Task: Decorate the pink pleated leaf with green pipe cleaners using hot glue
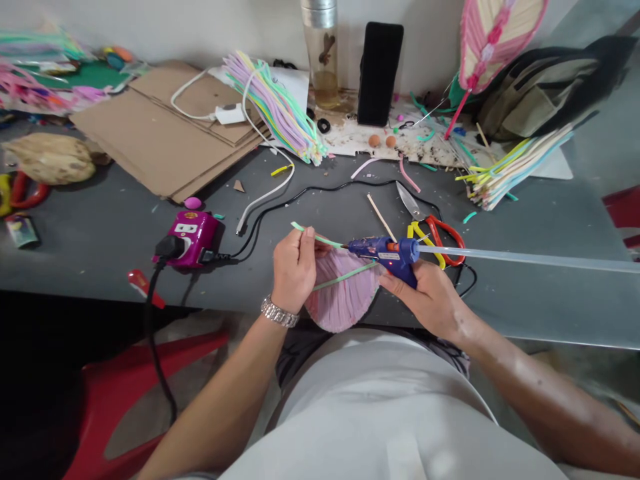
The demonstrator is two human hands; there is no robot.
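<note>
Shirt (380, 413) below pink fan (343, 300), just beside right grip (425, 297).

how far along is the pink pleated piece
Partway, it seems. Done: the pink pleated half-round is already formed, and a pink-and-cream fan at the back looks finished. In hand: the left hand holds a green strip while the right hand holds a blue glue gun over it. Left: bundles of pastel strips lie unused.

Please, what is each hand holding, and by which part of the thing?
The left hand pinches a green strip near one end; the right hand grips a blue glue gun by its handle.
</note>
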